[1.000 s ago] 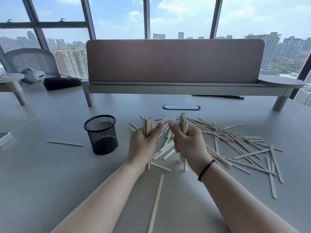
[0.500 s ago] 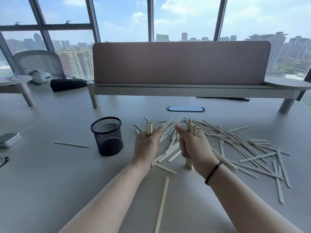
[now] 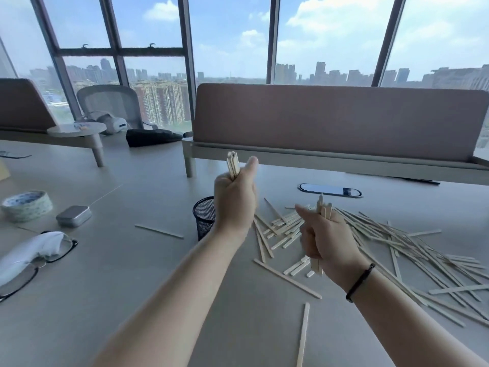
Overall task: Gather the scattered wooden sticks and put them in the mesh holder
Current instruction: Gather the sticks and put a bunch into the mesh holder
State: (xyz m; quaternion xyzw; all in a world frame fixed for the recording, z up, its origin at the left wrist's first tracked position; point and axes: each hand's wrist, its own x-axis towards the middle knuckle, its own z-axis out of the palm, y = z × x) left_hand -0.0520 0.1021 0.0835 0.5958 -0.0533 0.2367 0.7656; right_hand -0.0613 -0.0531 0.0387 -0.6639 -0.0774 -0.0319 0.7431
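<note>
At frame centre the left hand (image 3: 235, 205) clutches a small bundle of pale flat wooden sticks (image 3: 233, 165), raised over the black wire-mesh cylindrical holder (image 3: 204, 218). The right hand (image 3: 326, 239) grips another bundle (image 3: 324, 210) at centre right. Most sticks (image 3: 412, 250) lie scattered across the grey desk (image 3: 105, 274) at right, so gathering looks barely begun.

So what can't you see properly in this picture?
- Mesh holder, head view: the left hand covers its right side, so its inside is hidden.
- Bundle of sticks in the left hand: blurred, uncountable.
- Sticks in the right hand: the fist hides their middles.
- Glasses: partly under a white cloth.
</note>
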